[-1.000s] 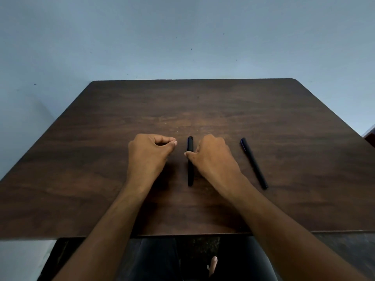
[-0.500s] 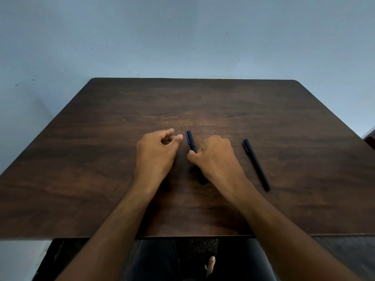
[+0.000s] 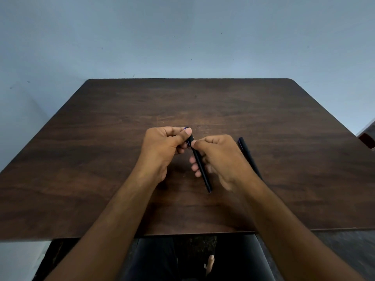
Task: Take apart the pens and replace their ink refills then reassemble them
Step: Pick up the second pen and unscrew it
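At frame centre, the left hand [image 3: 162,147] pinches the top end of a black pen [image 3: 199,163]. The right hand [image 3: 219,157] grips its barrel (fingers curled around it). A second pen [image 3: 248,154] lies on the tabletop [image 3: 101,159] just right.

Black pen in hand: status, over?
Left hand pinches far end of slim black pen; right hand grips its barrel. Second black pen lies on brown wooden table, untouched.

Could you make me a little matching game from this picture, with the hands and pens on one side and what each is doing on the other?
Things:
1. left hand
2. right hand
3. held pen
4. second pen

States:
A. lies on the table, partly behind the right hand
B. pinches the pen's far end
C. gripped by both hands
D. holds the pen's middle

Pairs: 1-B, 2-D, 3-C, 4-A
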Available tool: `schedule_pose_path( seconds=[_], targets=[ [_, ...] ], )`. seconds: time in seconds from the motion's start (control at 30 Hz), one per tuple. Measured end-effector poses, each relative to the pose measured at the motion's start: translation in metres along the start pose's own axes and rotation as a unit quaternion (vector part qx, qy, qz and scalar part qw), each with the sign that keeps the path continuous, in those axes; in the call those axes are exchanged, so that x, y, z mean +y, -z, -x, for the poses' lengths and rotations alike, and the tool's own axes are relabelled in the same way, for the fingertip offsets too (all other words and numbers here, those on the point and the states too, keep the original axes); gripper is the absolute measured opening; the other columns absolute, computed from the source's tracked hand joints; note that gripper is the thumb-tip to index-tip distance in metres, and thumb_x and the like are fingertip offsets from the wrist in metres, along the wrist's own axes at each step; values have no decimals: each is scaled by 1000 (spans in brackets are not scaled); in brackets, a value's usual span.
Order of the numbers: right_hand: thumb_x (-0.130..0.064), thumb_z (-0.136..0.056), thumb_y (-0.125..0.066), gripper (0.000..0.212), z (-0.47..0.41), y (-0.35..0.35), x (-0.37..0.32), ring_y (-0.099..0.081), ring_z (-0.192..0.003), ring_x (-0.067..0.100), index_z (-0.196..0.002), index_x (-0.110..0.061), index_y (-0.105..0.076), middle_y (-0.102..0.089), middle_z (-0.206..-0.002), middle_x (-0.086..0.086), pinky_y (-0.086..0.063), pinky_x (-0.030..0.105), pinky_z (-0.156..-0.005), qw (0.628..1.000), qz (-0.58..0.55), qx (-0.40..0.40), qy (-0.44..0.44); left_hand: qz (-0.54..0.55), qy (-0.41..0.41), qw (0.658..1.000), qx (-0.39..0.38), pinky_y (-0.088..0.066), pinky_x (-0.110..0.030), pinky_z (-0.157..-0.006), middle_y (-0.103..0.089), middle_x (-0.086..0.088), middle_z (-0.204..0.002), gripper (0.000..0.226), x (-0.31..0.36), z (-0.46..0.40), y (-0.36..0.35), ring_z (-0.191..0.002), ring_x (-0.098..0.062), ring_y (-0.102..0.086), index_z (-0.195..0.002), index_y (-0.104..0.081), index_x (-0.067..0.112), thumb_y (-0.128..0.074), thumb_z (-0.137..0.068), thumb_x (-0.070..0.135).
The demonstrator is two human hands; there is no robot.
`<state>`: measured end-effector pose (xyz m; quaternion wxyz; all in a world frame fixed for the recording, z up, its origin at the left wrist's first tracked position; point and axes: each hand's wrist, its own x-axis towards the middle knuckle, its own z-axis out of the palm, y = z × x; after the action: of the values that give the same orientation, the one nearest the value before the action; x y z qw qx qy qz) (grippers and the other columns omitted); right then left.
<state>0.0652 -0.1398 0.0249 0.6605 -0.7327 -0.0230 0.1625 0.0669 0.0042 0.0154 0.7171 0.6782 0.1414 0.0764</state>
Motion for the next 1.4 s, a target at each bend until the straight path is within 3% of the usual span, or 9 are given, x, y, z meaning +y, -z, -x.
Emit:
schedule_pose_path(
  seconds=[0.17, 0.33, 0.73, 0.9, 1.0, 1.13, 1.27, 1.4],
  targets=[
    [-23, -101, -56, 25, -1, -2, 1, -48, -45, 11, -94, -5, -73, -61, -62, 5, -35, 24, -40, 1000, -25, -6, -7, 14, -10, 1000, 2, -53, -21, -56, -72, -3, -63, 11, 1, 2, -1, -55, -6, -64, -93, -75, 2, -74, -86, 11],
    [-22, -102, -56, 26, 2, 0, 1, -35, -41, 6, -99, -3, -73, -50, -57, -1, -25, 20, -36, 998, -59, -14, -6, 16, -13, 1000, 11, -52, -20, -54, -72, -4, -63, 11, 1, 2, -4, -56, -7, -63, -92, -76, 4, -75, -85, 12],
    [-29, -99, -60, 28, 5, 2, -3, -30, -39, 8, -88, -13, -80, -44, -47, -5, -22, 20, -34, 999, 2, 43, 14, 33, 17, 999, 29, -53, -21, -56, -75, -8, -67, 13, 2, 4, -8, -58, -10, -63, -90, -77, 5, -79, -81, 14],
    [-35, -99, -59, 25, 10, -1, -1, -29, -35, 5, -92, -22, -79, -42, -47, -5, -23, 18, -33, 999, -2, 46, 1, 31, 12, 999, 31, -56, -20, -56, -75, -8, -70, 14, 5, 4, -8, -57, -8, -62, -91, -77, 3, -79, -81, 13],
    [-38, -98, -60, 25, 11, -2, -5, -32, -36, 6, -90, -21, -77, -45, -52, -3, -24, 21, -35, 998, -3, 42, -37, 30, 15, 999, 27, -55, -21, -57, -75, -10, -75, 14, 6, 3, -7, -58, -8, -62, -91, -77, 4, -79, -82, 14],
    [-28, -93, -53, 27, 12, 5, -10, -37, -39, 9, -103, -9, -70, -54, -58, 1, -27, 25, -37, 994, -22, 14, -109, 33, -11, 998, 60, -54, -22, -56, -75, -5, -71, 13, 1, -1, 1, -59, -10, -63, -86, -78, 6, -78, -84, 19],
    [-23, -87, -47, 34, 14, 13, -8, -39, -42, 12, -97, -3, -73, -56, -58, 5, -29, 26, -41, 992, -14, 11, -122, -20, -54, 996, 65, -53, -23, -55, -76, -6, -69, 15, -1, -7, 7, -56, -10, -63, -85, -78, 9, -80, -82, 24],
    [-18, -88, -50, 29, 13, 17, -8, -43, -43, 13, -95, -1, -73, -58, -56, 5, -34, 27, -41, 994, -7, 34, -103, -203, -112, 971, 63, -50, -18, -50, -71, 2, -58, 11, -2, -11, 4, -46, -2, -59, -88, -78, 20, -81, -81, 28]
  ],
)
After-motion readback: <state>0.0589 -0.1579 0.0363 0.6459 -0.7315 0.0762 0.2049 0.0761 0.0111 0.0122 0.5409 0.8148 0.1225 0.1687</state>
